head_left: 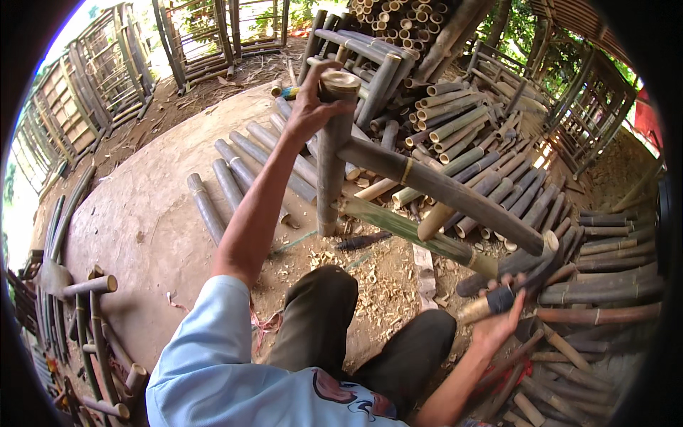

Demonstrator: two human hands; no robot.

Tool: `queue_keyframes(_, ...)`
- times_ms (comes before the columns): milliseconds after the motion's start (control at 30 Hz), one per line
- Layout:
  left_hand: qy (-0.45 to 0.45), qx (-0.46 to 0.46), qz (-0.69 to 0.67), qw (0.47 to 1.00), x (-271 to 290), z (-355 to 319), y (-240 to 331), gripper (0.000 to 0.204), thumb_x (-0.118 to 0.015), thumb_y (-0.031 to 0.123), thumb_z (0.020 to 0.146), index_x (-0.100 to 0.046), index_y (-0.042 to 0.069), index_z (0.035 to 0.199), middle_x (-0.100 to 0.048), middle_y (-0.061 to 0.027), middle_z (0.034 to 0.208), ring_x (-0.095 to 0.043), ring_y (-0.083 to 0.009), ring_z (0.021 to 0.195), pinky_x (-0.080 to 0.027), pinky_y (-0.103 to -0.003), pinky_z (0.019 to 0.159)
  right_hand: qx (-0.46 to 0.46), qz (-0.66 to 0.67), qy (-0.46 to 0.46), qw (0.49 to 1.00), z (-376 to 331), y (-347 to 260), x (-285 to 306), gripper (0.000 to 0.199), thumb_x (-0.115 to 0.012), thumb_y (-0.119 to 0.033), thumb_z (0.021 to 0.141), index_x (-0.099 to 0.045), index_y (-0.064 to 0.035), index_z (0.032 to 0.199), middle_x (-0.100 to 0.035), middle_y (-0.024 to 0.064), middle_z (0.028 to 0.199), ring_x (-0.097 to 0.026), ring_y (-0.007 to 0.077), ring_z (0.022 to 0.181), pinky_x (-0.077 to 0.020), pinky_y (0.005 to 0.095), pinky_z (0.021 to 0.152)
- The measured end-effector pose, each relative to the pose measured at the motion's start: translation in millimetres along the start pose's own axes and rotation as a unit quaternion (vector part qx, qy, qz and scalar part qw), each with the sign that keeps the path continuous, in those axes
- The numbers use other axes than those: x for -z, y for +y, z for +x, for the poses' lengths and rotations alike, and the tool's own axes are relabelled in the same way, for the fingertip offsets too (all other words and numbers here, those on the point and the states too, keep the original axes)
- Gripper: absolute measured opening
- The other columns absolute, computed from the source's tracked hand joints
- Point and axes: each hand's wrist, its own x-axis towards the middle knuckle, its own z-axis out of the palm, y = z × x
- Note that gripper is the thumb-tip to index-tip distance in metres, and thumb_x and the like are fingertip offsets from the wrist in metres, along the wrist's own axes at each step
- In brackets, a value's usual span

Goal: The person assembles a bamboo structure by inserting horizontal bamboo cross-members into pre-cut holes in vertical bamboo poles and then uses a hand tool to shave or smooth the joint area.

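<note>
We squat on a broad earthen floor [135, 213], which spreads widest to the left of our bamboo frame. Right of the frame and beyond it lies a great heap of cut bamboo [455, 127]. The bamboo frame [445, 191] itself is raised in front of our knees: a thick upright post on its left side, a dark upper rail and a greener lower rail running from it toward the right. Loose bamboo lengths [245, 153] lie left of the frame and behind it. Our curved tool [478, 309], with its dark blade and pale handle end, is just beside the frame's right end; we cannot tell whether the blade touches it. Our left hand [311, 107] is curled around the top of the frame's post, while our right hand [500, 319] grasps the tool. Below the frame, small pale shavings [384, 292] litter the ground.
</note>
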Motion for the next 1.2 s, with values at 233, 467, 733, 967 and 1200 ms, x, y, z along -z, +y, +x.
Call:
queue_keyframes(233, -0.023, 0.011, 0.075, 0.997, 21, -7, 2, 0.107, -0.099, 0.053, 0.052, -0.049, 0.009, 0.135, -0.06, -0.009, 0.123, -0.054, -0.0216, 0.12, -0.043, -0.036, 0.106, -0.283, 0.122, -0.285, 0.908, 30, 155, -174, 0.039, -0.059, -0.049, 0.101, -0.059, -0.0104, 0.103, -0.064, 0.0062, 0.08, -0.065, 0.0191, 0.066, -0.0546, 0.0343, 0.056)
queue_keyframes(467, 0.018, 0.002, 0.155, 0.988, 17, -18, 10, 0.109, -0.102, 0.05, 0.047, -0.047, 0.008, 0.131, -0.055, -0.0088, 0.122, -0.053, -0.023, 0.119, -0.044, -0.036, 0.102, -0.248, 0.061, -0.37, 0.893, 33, 229, -238, 0.041, -0.058, -0.047, 0.103, -0.064, -0.0069, 0.095, -0.067, 0.0072, 0.072, -0.067, 0.0162, 0.055, -0.0544, 0.0296, 0.047)
queue_keyframes(733, 0.021, 0.023, 0.057, 0.998, 19, -17, -1, 0.1, -0.1, 0.052, 0.051, -0.049, 0.009, 0.126, -0.053, -0.0044, 0.115, -0.052, -0.0204, 0.113, -0.043, -0.035, 0.1, -0.236, 0.038, -0.395, 0.887, 41, 229, -237, 0.042, -0.056, -0.046, 0.104, -0.064, -0.007, 0.092, -0.066, 0.0065, 0.071, -0.066, 0.016, 0.054, -0.0529, 0.0289, 0.046)
queue_keyframes(967, 0.042, 0.015, 0.057, 0.997, 17, -17, 2, 0.091, -0.102, 0.048, 0.049, -0.052, 0.011, 0.116, -0.052, -0.0019, 0.112, -0.051, -0.017, 0.11, -0.044, -0.031, 0.095, -0.245, 0.045, -0.374, 0.893, 37, 228, -239, 0.042, -0.057, -0.046, 0.104, -0.064, -0.0073, 0.09, -0.066, 0.0065, 0.07, -0.066, 0.0159, 0.054, -0.0534, 0.0288, 0.047)
queue_keyframes(1200, 0.044, 0.021, 0.001, 0.999, 18, -13, -5, 0.089, -0.104, 0.04, 0.05, -0.052, 0.01, 0.116, -0.056, -0.0023, 0.111, -0.055, -0.0153, 0.106, -0.048, -0.031, 0.092, -0.224, 0.071, -0.337, 0.912, 26, 243, -248, 0.044, -0.056, -0.045, 0.104, -0.063, -0.0058, 0.088, -0.066, 0.0067, 0.071, -0.067, 0.0154, 0.054, -0.0545, 0.0283, 0.046)
